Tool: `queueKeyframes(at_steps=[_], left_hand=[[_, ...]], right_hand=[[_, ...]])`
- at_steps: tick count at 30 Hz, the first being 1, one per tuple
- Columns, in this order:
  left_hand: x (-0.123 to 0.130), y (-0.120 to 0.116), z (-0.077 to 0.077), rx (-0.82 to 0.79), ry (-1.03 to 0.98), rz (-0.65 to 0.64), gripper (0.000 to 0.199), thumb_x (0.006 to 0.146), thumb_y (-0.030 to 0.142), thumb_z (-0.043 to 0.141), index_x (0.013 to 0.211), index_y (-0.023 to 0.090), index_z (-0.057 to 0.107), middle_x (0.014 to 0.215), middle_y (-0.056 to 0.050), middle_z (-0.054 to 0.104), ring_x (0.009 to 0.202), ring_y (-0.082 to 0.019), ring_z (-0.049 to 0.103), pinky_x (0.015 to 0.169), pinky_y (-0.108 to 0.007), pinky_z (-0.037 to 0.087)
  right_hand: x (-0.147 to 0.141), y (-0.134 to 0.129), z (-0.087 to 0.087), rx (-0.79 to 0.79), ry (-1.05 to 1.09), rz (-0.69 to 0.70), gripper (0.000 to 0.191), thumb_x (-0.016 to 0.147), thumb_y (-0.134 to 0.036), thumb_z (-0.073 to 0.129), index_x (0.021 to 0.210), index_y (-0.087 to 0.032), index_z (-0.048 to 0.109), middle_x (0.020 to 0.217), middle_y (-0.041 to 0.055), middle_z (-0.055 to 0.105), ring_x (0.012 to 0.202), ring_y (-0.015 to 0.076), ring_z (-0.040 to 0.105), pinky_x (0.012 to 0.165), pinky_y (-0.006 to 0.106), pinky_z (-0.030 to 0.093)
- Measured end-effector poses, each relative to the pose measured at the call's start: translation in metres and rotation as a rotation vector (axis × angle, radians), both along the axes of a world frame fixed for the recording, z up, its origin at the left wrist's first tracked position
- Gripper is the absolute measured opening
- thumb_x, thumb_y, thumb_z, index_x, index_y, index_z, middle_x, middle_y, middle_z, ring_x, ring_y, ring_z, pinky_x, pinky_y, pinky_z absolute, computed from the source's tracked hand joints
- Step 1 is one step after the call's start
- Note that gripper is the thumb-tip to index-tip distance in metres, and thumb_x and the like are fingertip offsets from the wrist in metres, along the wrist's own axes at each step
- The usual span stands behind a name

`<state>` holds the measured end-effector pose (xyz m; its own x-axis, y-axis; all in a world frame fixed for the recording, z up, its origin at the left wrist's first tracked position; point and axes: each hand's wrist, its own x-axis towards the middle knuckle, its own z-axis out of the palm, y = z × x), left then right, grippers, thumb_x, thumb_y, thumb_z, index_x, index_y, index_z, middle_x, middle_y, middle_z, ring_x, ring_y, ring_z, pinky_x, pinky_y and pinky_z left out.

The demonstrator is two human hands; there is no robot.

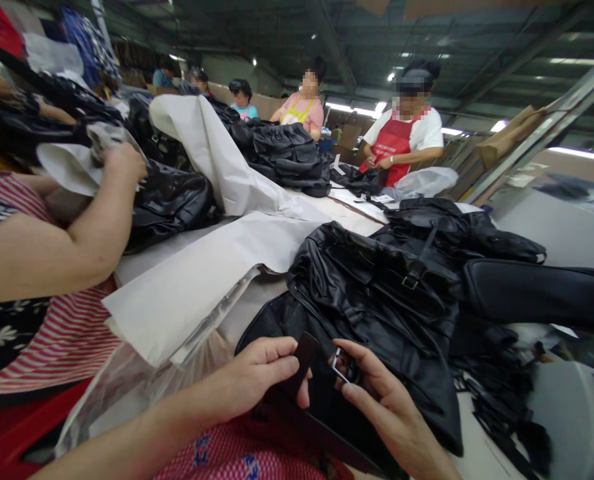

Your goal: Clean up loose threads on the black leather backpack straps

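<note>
your left hand (pixel 259 370) pinches, thumb (pixel 287 368) pressed toward the curled fingers (pixel 304 393), its bare forearm (pixel 151 427) slanting up from the lower left; your right hand (pixel 383 393) faces it, just apart, index finger (pixel 359 355) above, thumb below, both gripping, the wrist (pixel 414 433) angled up from lower right.

Dim factory ceiling (pixel 271 30)
I see fluorescent tubes (pixel 578 153) glowing below dark roof beams (pixel 335 47), a greyish wall (pixel 227 71) farther back.

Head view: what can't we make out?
All head view:
- Strip: part under the left hand's fingers.
- Buckle: far side, masked by the right hand.
- Apron lettering: cut off by bottom edge.
- Red apron's print: too small, blurred.
</note>
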<state>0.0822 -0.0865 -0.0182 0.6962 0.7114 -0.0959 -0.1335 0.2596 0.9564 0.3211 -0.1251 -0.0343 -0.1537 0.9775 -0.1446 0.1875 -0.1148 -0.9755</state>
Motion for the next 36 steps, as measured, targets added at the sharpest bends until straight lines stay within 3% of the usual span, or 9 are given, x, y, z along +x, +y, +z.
queueKeyframes(at_steps=[3,5,8,15,23,27,29,32,36], left_hand=[[0.006,0.005,-0.008,-0.104,-0.018,-0.049,0.028,0.088,0.043,0.056,0.086,0.015,0.058,0.058,0.002,0.058,0.056,-0.012,0.050,0.064,-0.023,0.040],[0.009,0.006,-0.013,-0.135,0.006,-0.072,0.029,0.085,0.044,0.056,0.084,0.015,0.058,0.053,0.004,0.055,0.050,-0.010,0.046,0.060,-0.022,0.036],[0.010,0.008,-0.015,-0.141,0.039,-0.102,0.030,0.083,0.045,0.057,0.081,0.015,0.059,0.050,0.005,0.053,0.047,-0.009,0.043,0.057,-0.022,0.033],[0.009,0.007,-0.015,-0.116,0.008,-0.087,0.038,0.082,0.052,0.058,0.081,0.015,0.057,0.050,0.005,0.052,0.048,-0.009,0.041,0.057,-0.023,0.032],[0.011,-0.002,-0.020,-0.059,-0.015,0.146,0.025,0.089,0.037,0.052,0.102,0.018,0.045,0.055,0.008,0.054,0.049,-0.009,0.042,0.061,-0.024,0.034],[0.004,-0.002,-0.026,-0.035,-0.134,0.131,0.059,0.084,0.025,0.059,0.136,0.017,0.032,0.069,0.004,0.061,0.065,-0.012,0.054,0.070,-0.027,0.038],[-0.001,0.000,-0.028,-0.068,-0.191,0.083,0.068,0.080,0.023,0.063,0.142,0.019,0.034,0.080,0.002,0.062,0.074,-0.013,0.057,0.075,-0.029,0.039],[-0.007,0.002,-0.026,-0.139,-0.168,0.123,0.050,0.078,0.025,0.066,0.127,0.021,0.055,0.094,-0.001,0.062,0.083,-0.013,0.056,0.077,-0.028,0.039],[-0.008,0.000,-0.019,-0.167,-0.056,0.260,0.027,0.074,0.027,0.072,0.099,0.018,0.066,0.087,0.001,0.061,0.081,-0.013,0.052,0.076,-0.026,0.038]], right_hand=[[-0.001,0.007,0.001,0.032,0.086,0.046,0.046,0.084,-0.042,0.070,0.129,-0.039,0.060,0.128,0.0008,0.063,0.110,0.0205,0.062,0.097,0.031,0.050],[-0.003,0.012,0.004,0.083,0.108,0.066,0.044,0.084,-0.041,0.070,0.128,-0.041,0.061,0.134,-0.0006,0.059,0.117,0.0209,0.059,0.102,0.031,0.047],[-0.007,0.019,0.009,0.159,0.038,0.111,0.041,0.085,-0.042,0.068,0.126,-0.039,0.064,0.133,0.0004,0.059,0.126,0.0219,0.052,0.110,0.032,0.038],[-0.017,0.023,0.010,0.138,0.012,0.241,0.038,0.084,-0.041,0.069,0.122,-0.038,0.067,0.127,0.0012,0.062,0.121,0.0230,0.055,0.102,0.032,0.045],[-0.041,0.026,0.008,0.130,-0.026,0.254,0.025,0.085,-0.032,0.065,0.110,-0.030,0.072,0.119,0.0038,0.059,0.115,0.0218,0.055,0.101,0.030,0.043],[-0.043,0.026,0.007,0.132,-0.030,0.192,0.019,0.082,-0.028,0.068,0.099,-0.031,0.075,0.105,0.0015,0.061,0.095,0.0183,0.059,0.088,0.026,0.048],[-0.041,0.027,0.005,0.151,-0.033,0.196,0.016,0.082,-0.028,0.069,0.096,-0.032,0.076,0.103,0.0015,0.062,0.095,0.0185,0.059,0.089,0.027,0.048],[-0.039,0.027,0.003,0.202,-0.072,0.213,0.012,0.083,-0.028,0.069,0.092,-0.031,0.076,0.101,0.0024,0.064,0.099,0.0200,0.060,0.089,0.027,0.048],[-0.041,0.027,0.009,0.285,-0.181,0.257,0.011,0.084,-0.029,0.069,0.092,-0.032,0.075,0.099,0.0020,0.065,0.096,0.0196,0.062,0.085,0.025,0.050]])
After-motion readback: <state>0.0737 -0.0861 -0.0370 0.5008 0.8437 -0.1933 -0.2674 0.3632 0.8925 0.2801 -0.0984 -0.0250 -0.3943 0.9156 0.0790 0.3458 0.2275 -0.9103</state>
